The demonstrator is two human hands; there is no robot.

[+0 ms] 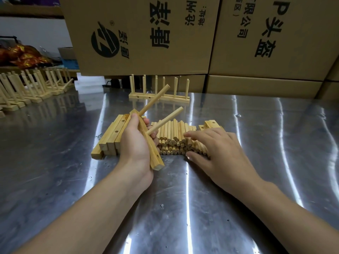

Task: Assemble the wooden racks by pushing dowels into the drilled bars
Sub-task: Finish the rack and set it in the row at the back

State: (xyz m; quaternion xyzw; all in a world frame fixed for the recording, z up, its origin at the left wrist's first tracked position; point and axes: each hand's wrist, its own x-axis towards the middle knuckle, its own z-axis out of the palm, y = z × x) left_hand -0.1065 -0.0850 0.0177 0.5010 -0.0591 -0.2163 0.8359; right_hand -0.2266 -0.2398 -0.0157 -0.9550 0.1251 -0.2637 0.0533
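Left hand (134, 143) is wrapped round a bar (155, 161), tilted above the table (183, 208), with two dowels (156, 99) seated in it and angling up and away. Right hand (218, 149) lies on the dowel pile (172, 132), fingers spread, gripping nothing. Spare bars (111, 132) are stacked just left, and a finished rack (159, 95) stands behind.

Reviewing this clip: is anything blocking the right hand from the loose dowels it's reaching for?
Nothing visible. The right hand rests its fingers on top of the dowel pile. The bar in the left hand, with two dowels in it, is off to the left, clear of that reach.
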